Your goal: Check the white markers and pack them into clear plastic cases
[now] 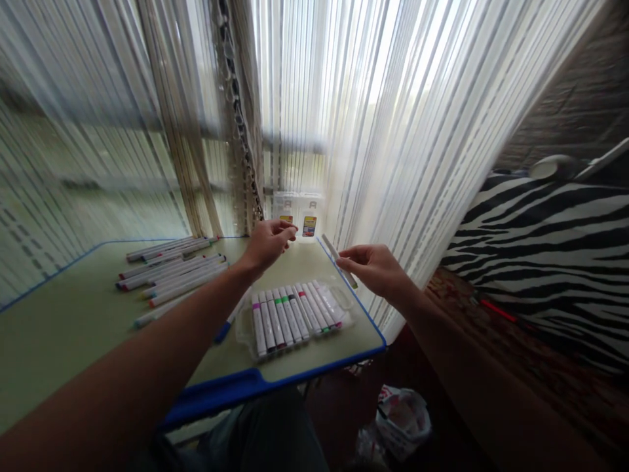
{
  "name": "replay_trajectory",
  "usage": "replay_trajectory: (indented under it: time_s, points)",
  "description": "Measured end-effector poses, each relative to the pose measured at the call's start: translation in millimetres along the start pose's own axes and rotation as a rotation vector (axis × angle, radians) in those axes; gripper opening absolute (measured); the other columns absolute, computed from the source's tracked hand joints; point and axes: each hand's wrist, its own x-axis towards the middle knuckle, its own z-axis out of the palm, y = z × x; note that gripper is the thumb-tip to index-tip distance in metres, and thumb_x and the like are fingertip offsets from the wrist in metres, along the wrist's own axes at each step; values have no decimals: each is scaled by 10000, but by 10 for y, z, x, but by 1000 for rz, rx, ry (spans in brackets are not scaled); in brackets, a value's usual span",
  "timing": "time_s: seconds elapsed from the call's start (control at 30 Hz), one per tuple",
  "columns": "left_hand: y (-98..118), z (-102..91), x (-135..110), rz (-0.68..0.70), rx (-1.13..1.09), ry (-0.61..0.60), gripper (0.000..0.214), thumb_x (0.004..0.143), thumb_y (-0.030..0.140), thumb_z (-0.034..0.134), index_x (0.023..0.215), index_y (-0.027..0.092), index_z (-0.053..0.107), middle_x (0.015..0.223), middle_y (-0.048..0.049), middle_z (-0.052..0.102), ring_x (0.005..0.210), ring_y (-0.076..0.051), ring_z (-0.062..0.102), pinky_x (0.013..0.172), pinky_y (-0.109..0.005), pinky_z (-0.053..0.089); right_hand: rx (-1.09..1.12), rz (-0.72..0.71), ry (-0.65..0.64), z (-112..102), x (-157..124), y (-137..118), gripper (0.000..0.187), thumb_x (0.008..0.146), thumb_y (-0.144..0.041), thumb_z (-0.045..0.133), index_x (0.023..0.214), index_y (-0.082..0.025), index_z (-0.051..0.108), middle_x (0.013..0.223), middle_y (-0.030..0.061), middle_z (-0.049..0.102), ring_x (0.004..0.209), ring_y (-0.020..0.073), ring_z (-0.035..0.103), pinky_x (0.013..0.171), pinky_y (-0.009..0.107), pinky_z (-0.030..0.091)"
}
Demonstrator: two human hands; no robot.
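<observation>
My right hand (pixel 371 265) pinches a white marker (pixel 331 248) over the table's far right corner; the marker is tilted, its lower end past my fingers. My left hand (pixel 270 246) is raised above the table, its fingers pressed together. Whatever it may hold is too small to make out. Below both hands lies a clear plastic case (pixel 246 331) with several white markers (pixel 289 318) side by side, their bands purple, green, black and red. A marker with a blue cap (pixel 223 331) lies beside the case, partly hidden by my left forearm.
Several loose markers (pixel 171 272) lie in a pile on the left of the blue-edged table (pixel 73 314). A clear case with labels (pixel 309 226) stands at the back by the string curtain (pixel 393 131). A plastic bag (pixel 403 419) sits on the floor.
</observation>
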Motion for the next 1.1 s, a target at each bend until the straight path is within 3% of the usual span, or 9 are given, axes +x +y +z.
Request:
replay_trajectory:
  time_s: [0.17, 0.3, 0.43, 0.67, 1.1]
  points:
    - [-75, 409, 37, 86, 184, -162, 245, 801, 325, 683, 900, 120, 773, 847, -109, 761, 663, -154, 630, 631, -277, 488, -229, -55, -68, -57, -155, 39, 325, 807, -304, 706, 1051, -100, 774, 665, 53, 732, 551, 136, 622, 520, 252, 443]
    - [-206, 550, 11, 74, 228, -255, 219, 788, 295, 724, 896, 119, 796, 833, -115, 778, 707, -178, 672, 655, -281, 503, -366, -104, -91, -40, -279, 91, 305, 823, -273, 690, 1080, -135, 779, 707, 55, 761, 590, 161, 670, 618, 289, 486]
    - [-288, 566, -25, 61, 257, -312, 219, 832, 286, 683, 888, 108, 797, 819, -117, 783, 662, -164, 671, 646, -278, 506, -406, -121, -103, 15, -352, 213, 293, 832, -258, 671, 1073, -138, 785, 730, 60, 772, 620, 175, 694, 686, 305, 512]
    - [-271, 536, -84, 68, 349, -451, 141, 755, 250, 750, 804, 131, 808, 784, -102, 785, 680, -180, 695, 645, -272, 486, -471, -166, -137, 116, -399, 307, 281, 847, -258, 658, 1073, -152, 787, 758, 61, 781, 665, 195, 714, 739, 319, 521]
    - [-456, 564, -82, 93, 518, -500, 183, 742, 278, 732, 819, 136, 819, 675, -85, 752, 548, -139, 603, 545, -247, 389, -653, -252, -159, 271, -421, 410, 260, 927, -276, 559, 958, -175, 796, 851, 91, 777, 796, 227, 717, 765, 323, 483]
